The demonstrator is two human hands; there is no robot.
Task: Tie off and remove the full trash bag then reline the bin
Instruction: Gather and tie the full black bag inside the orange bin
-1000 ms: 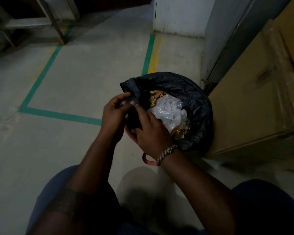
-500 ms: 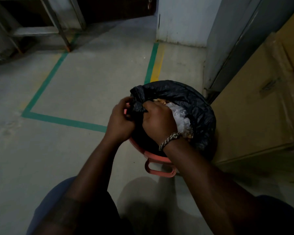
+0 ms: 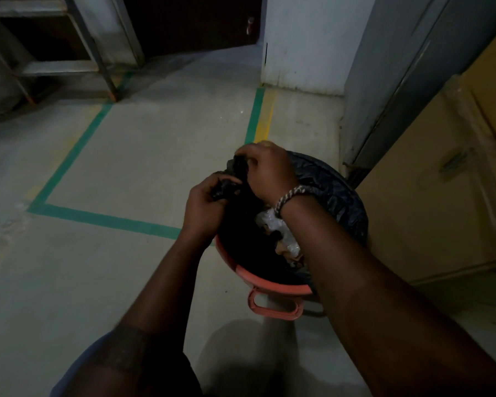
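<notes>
Head view: the black trash bag (image 3: 335, 190) sits in the red bin (image 3: 269, 285) on the concrete floor (image 3: 126, 267), close beside a cardboard box (image 3: 441, 202). The left hand (image 3: 209, 202) has its grip closed round a bunched piece of the bag's left edge; the right hand (image 3: 267, 170), a braided bracelet (image 3: 291, 196) at its wrist, grips another gathered bunch just beyond; crumpled clear plastic (image 3: 272, 224) shows inside the bag under that wrist; the bag's far edge drapes over the bin's rim; green tape (image 3: 98, 217) lines the floor at left.

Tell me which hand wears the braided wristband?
The right hand, gripping the gathered black trash bag on its far side; the left hand, gripping nearer, has a bare wrist.
</notes>
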